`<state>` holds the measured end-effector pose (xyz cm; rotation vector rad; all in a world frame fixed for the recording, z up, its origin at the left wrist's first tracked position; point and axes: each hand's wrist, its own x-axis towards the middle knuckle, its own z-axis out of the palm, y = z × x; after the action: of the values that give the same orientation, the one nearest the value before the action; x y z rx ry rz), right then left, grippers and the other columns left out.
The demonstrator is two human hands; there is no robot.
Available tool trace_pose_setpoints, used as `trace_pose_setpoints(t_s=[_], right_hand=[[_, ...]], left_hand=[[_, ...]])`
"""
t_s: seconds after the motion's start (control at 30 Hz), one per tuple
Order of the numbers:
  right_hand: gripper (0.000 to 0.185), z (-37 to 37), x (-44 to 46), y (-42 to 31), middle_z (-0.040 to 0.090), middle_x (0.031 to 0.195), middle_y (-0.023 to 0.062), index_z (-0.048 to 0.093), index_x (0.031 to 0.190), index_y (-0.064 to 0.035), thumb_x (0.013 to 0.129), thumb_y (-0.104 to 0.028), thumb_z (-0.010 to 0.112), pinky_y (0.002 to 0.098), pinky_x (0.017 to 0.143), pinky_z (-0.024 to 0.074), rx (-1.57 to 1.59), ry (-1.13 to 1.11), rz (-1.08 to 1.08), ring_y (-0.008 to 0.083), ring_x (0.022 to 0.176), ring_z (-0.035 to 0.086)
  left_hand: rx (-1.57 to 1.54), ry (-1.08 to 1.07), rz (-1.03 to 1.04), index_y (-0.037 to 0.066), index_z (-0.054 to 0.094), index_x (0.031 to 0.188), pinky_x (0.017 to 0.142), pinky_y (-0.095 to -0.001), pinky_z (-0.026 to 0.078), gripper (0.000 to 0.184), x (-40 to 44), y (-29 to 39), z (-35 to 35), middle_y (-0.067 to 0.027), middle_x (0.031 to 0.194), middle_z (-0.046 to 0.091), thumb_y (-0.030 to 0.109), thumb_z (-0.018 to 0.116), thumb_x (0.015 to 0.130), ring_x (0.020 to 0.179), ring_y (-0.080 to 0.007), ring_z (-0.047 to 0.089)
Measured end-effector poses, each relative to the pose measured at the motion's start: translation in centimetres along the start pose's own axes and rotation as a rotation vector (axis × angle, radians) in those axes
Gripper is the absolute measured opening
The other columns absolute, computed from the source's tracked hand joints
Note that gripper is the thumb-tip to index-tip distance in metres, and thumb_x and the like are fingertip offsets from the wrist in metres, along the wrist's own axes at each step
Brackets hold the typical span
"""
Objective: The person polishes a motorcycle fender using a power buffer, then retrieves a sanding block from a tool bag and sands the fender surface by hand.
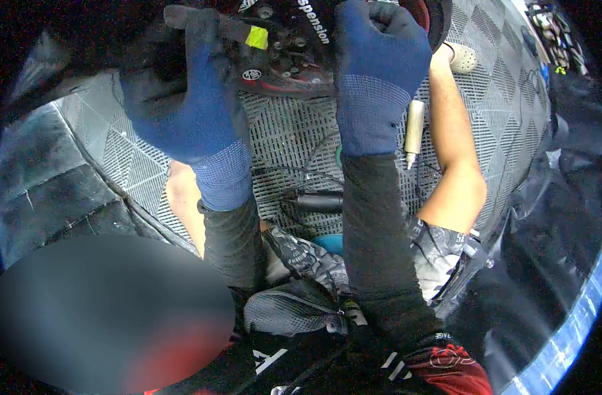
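Both of my hands wear blue knit gloves with dark fingers. My left hand (189,108) is at the upper left, its thumb raised and spread from the other fingers, which fade into shadow. That thumb lies against a dark rounded bar (180,16). My right hand (382,56) is at the top, fingers curled closed; whatever is in them is hidden. Between the hands is a black panel (294,59) with bolts, white lettering ending in "spension" and a round sticker. A yellow-green tag (256,37) sits near my left thumb. Right of my right hand shows part of a dark red-and-black round rim (439,20).
A pale squeeze bottle with a nozzle (414,131) lies on the grey grid floor tiles (294,145). Near my knees are a black cylinder (319,200) and a dark cable. Black sheeting (551,263) borders the right side. A pale clog (463,58) is on my foot.
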<state>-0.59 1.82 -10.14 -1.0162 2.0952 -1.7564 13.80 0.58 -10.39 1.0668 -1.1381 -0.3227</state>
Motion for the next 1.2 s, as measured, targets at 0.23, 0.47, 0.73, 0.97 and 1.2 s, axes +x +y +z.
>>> trace_pose_setpoints(t_s=[0.23, 0.47, 0.73, 0.97, 1.2], right_hand=[[0.016, 0.4, 0.6, 2.4, 0.074, 0.083, 0.0176, 0.072, 0.093, 0.0043, 0.088, -0.011, 0.069, 0.0352, 0.071, 0.0523, -0.173, 0.002, -0.129, 0.0217, 0.075, 0.069], [0.019, -0.8, 0.3, 4.1, 0.071, 0.083, 0.0143, 0.066, 0.095, 0.0037, 0.094, -0.015, 0.069, 0.0329, 0.066, 0.0564, 0.434, -0.116, 0.061, 0.0203, 0.069, 0.070], [0.015, 0.3, -0.4, 2.8, 0.075, 0.087, 0.0161, 0.073, 0.093, 0.0048, 0.087, -0.009, 0.070, 0.0337, 0.074, 0.0531, 0.177, 0.050, -0.212, 0.0201, 0.080, 0.070], [0.015, -0.9, -0.7, -1.3, 0.073, 0.080, 0.0142, 0.072, 0.089, 0.0055, 0.088, -0.009, 0.069, 0.0323, 0.070, 0.0516, 0.046, -0.033, 0.011, 0.0193, 0.074, 0.067], [0.015, 0.7, -0.4, -0.1, 0.068, 0.072, 0.0167, 0.065, 0.084, 0.0054, 0.089, -0.008, 0.065, 0.0344, 0.065, 0.0492, -0.046, 0.002, -0.016, 0.0210, 0.067, 0.063]], left_hand=[[0.123, 0.039, 0.080, 0.000, 0.075, 0.096, 0.077, -0.0301, 0.054, 0.017, 0.2, -0.7, -0.1, -0.0052, 0.091, 0.076, 0.010, 0.084, 0.086, 0.079, -0.0129, 0.066], [0.224, 0.030, -0.066, -0.002, 0.073, 0.094, 0.074, -0.0305, 0.052, 0.021, 0.7, -2.1, -1.3, -0.0062, 0.090, 0.075, 0.013, 0.085, 0.085, 0.077, -0.0131, 0.063], [0.123, 0.010, -0.058, -0.002, 0.074, 0.103, 0.078, -0.0305, 0.053, 0.022, -0.1, -2.1, -0.3, -0.0058, 0.096, 0.076, 0.009, 0.082, 0.087, 0.082, -0.0137, 0.064], [0.109, 0.003, -0.034, -0.002, 0.074, 0.105, 0.080, -0.0303, 0.053, 0.024, -0.2, -2.2, -0.3, -0.0067, 0.100, 0.076, 0.009, 0.082, 0.086, 0.086, -0.0139, 0.066], [0.210, 0.020, -0.013, -0.001, 0.075, 0.105, 0.080, -0.0309, 0.053, 0.024, 0.0, -1.9, -0.6, -0.0067, 0.098, 0.077, 0.013, 0.083, 0.086, 0.084, -0.0144, 0.066]])
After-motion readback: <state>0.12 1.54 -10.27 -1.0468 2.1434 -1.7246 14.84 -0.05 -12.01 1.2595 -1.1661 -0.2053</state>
